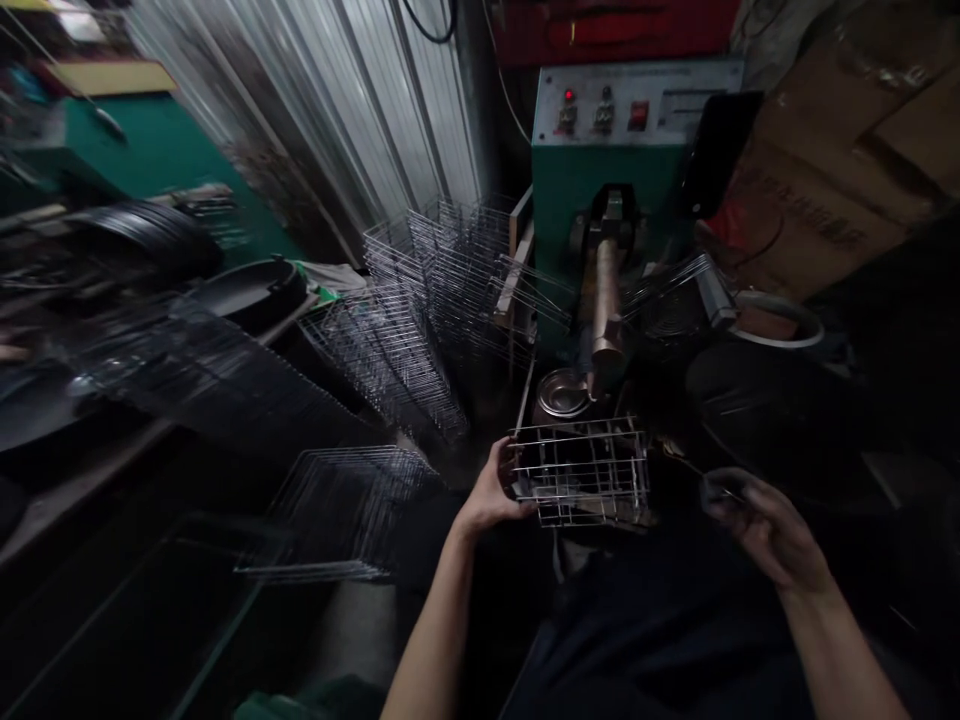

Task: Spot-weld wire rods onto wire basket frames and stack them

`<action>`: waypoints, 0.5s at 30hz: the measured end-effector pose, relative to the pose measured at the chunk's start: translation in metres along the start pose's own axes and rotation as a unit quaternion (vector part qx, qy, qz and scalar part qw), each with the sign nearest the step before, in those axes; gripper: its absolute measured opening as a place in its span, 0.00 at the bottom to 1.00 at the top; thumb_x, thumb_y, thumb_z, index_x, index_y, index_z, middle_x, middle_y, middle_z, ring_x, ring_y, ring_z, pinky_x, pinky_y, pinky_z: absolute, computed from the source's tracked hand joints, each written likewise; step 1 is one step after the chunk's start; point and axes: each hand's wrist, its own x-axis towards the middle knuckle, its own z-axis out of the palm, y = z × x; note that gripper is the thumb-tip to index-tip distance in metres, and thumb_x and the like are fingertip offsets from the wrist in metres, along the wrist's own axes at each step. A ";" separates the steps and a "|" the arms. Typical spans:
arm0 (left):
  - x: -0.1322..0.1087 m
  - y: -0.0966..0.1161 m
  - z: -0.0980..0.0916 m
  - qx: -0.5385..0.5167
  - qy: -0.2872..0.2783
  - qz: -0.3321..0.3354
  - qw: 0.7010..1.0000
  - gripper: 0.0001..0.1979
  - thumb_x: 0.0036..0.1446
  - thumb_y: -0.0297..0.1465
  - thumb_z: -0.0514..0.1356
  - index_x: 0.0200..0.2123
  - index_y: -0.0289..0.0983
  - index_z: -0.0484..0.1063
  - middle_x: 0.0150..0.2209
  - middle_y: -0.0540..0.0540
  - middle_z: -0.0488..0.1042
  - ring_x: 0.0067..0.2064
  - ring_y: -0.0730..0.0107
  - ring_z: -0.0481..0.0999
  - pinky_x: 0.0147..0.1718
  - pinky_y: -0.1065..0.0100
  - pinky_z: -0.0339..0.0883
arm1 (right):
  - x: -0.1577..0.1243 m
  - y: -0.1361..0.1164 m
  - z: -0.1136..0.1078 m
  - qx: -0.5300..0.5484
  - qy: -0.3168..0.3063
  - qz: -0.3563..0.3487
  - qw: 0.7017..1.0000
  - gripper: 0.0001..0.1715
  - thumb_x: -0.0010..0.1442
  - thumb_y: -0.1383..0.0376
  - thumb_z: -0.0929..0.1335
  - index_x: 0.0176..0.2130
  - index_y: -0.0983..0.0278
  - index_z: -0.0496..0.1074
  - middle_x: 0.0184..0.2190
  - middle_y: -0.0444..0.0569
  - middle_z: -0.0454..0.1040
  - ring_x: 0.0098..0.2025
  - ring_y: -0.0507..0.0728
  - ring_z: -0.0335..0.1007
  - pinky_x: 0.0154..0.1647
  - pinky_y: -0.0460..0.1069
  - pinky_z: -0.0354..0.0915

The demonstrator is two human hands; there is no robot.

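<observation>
Wire basket [581,466] sits at the lower centre of the frame in the head view, its left end gripped between the thumb and fingers of the left hand [491,495], while the right hand [772,530], at lower right, curls around a small dark object [721,487] too dim to identify. Held by one end only, the basket might tilt or slip. Just above it, the copper-coloured rod [606,310] of the green machine [551,250] juts out, so a hasty lift could knock the wires against it and bend them.
</observation>
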 end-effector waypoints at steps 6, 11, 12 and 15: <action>0.033 0.019 0.058 0.182 0.020 0.045 0.982 0.59 0.29 0.35 0.78 0.65 0.43 0.54 0.62 0.39 0.66 0.62 0.46 0.69 0.62 0.49 0.64 | 0.004 -0.040 0.102 -0.367 -0.266 -0.166 0.876 0.14 0.68 0.59 0.66 0.48 0.60 0.78 0.45 0.51 0.79 0.47 0.59 0.76 0.50 0.53 0.71; 0.047 0.036 0.085 0.245 0.021 0.057 0.968 0.60 0.28 0.35 0.77 0.65 0.41 0.54 0.59 0.41 0.70 0.58 0.47 0.73 0.57 0.51 0.68 | 0.027 -0.010 0.115 -0.554 -0.250 -0.302 0.734 0.13 0.67 0.68 0.66 0.49 0.64 0.76 0.42 0.53 0.79 0.46 0.61 0.74 0.48 0.56 0.72; 0.049 0.037 0.086 0.242 0.021 0.059 0.968 0.60 0.27 0.34 0.77 0.65 0.41 0.54 0.59 0.41 0.70 0.58 0.46 0.73 0.57 0.51 0.69 | 0.029 -0.003 0.113 -0.583 -0.236 -0.327 0.705 0.15 0.65 0.70 0.67 0.52 0.64 0.75 0.44 0.55 0.79 0.47 0.62 0.74 0.49 0.58 0.72; 0.055 0.037 0.088 0.218 0.025 0.073 0.973 0.59 0.27 0.33 0.77 0.65 0.41 0.56 0.59 0.40 0.70 0.58 0.45 0.73 0.58 0.51 0.67 | 0.029 0.011 0.107 -0.629 -0.207 -0.390 0.640 0.23 0.63 0.74 0.67 0.56 0.64 0.73 0.49 0.56 0.79 0.50 0.65 0.74 0.52 0.61 0.72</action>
